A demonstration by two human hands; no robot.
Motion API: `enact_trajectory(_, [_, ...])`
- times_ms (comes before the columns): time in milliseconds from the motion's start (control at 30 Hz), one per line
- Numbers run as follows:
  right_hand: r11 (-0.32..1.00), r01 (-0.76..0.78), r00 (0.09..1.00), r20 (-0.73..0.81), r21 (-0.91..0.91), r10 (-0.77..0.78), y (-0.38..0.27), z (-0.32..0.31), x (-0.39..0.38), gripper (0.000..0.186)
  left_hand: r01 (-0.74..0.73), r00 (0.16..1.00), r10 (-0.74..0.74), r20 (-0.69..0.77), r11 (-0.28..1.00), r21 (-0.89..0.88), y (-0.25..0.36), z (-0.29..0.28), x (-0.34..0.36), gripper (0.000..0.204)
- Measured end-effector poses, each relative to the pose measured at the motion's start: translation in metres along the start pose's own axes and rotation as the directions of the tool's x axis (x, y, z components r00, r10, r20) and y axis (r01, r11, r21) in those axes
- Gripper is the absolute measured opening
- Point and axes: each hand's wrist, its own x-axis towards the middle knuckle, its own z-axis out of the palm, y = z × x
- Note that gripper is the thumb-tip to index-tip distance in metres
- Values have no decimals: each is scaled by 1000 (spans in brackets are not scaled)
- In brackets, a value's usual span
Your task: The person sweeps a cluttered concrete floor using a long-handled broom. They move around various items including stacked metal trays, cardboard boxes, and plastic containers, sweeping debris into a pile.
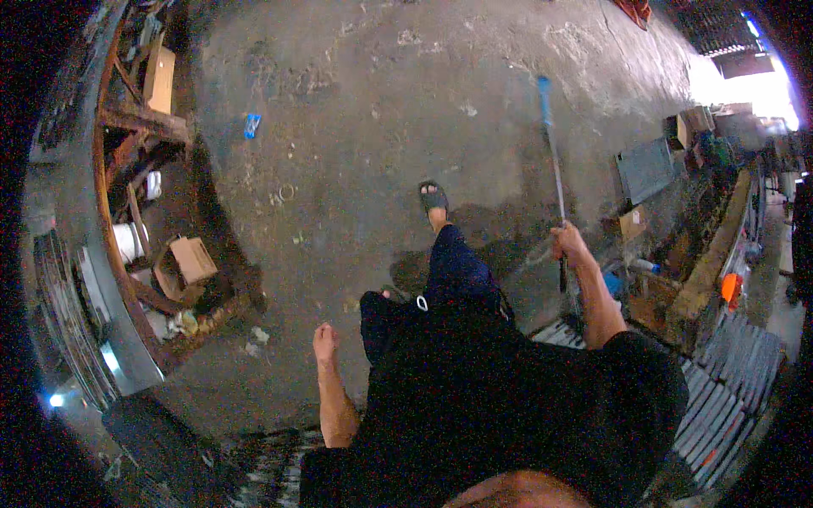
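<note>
My right hand [569,245] grips a long metal pole [557,173] with a dark lower end; it reaches forward and is tipped by a narrow blue head [544,97]. At lower centre-left my left hand [326,341] hangs beside my dark trousers, fingers curled, with nothing visible in it. One sandalled foot [432,197] is forward on the stained concrete floor [339,144].
A rusty-framed bench [127,305] with cardboard boxes [190,260] runs along the left. A small blue packet [251,126] lies on the floor. On the right are a grey panel [644,169], clutter, an orange object [730,290] and stacked slats [720,389]. Bright daylight shows at upper right.
</note>
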Motion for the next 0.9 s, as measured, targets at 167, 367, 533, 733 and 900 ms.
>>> enact_trajectory(167, [948, 18, 1000, 2, -317, -18, -55, -41, 240, 12, -251, 961, 174, 217, 877, 410, 69, 87, -14, 28])
enact_trajectory(367, [502, 782, 587, 707, -370, -393, -80, 183, 194, 20, 130, 989, -133, -61, 990, -54, 93, 119, -64, 30])
enact_trajectory(533, [923, 367, 475, 876, -111, -84, -133, 387, 95, 27, 248, 969, -247, -23, 969, 18, 66, 120, -74, 42])
enact_trajectory(733, [979, -9, 593, 787, -206, 171, -220, 350, 108, 35, 91, 992, -101, 76, 987, 133, 32, 114, -24, 43])
enact_trajectory(900, [967, 236, 701, 706, -95, -102, -190, 191, 93, 29, 241, 967, -238, 95, 970, -24, 58, 92, 9, 39])
